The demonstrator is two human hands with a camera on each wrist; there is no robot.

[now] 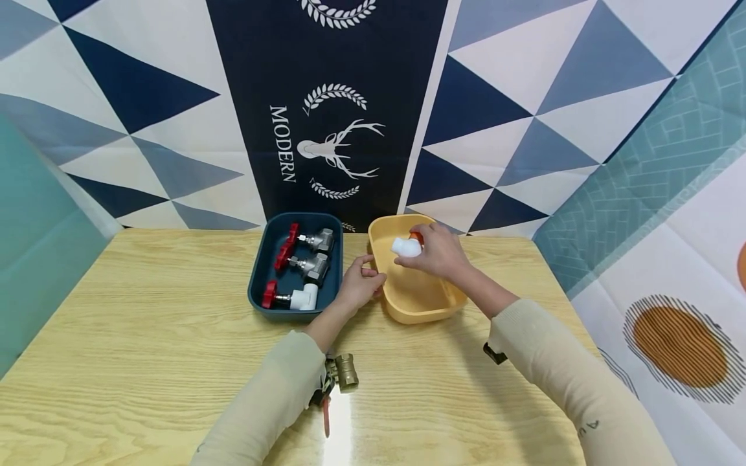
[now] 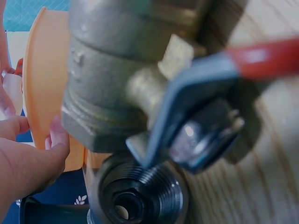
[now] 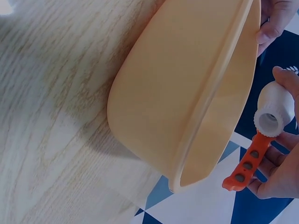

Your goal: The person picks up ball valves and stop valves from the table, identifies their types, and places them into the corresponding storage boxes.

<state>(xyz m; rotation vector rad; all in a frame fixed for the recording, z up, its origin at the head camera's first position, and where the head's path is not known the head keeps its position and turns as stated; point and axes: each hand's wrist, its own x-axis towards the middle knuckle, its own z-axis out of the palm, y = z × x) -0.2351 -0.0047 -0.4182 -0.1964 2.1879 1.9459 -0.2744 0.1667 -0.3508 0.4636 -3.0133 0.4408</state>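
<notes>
My right hand (image 1: 438,252) grips a white plastic valve (image 1: 406,246) with an orange lever handle (image 3: 247,164), over the yellow bin (image 1: 419,316). The lever hangs below the valve's round open end in the right wrist view. At the bin's left side, my left hand (image 1: 362,283) holds the rim, thumb over the edge and fingers along the outer wall. Close to the left wrist, a brass ball valve (image 1: 347,372) with a red lever (image 2: 266,58) lies on the table, partly hidden by the sleeve in the head view.
Left of the yellow bin stands a navy bin (image 1: 256,285) holding two metal valves (image 1: 315,266) and a white plastic valve (image 1: 304,298), all with red handles. Both bins sit at the back edge of the wooden table (image 1: 146,362), against a patterned cloth (image 1: 466,129). Beside the brass valve is a dark threaded fitting (image 2: 174,189).
</notes>
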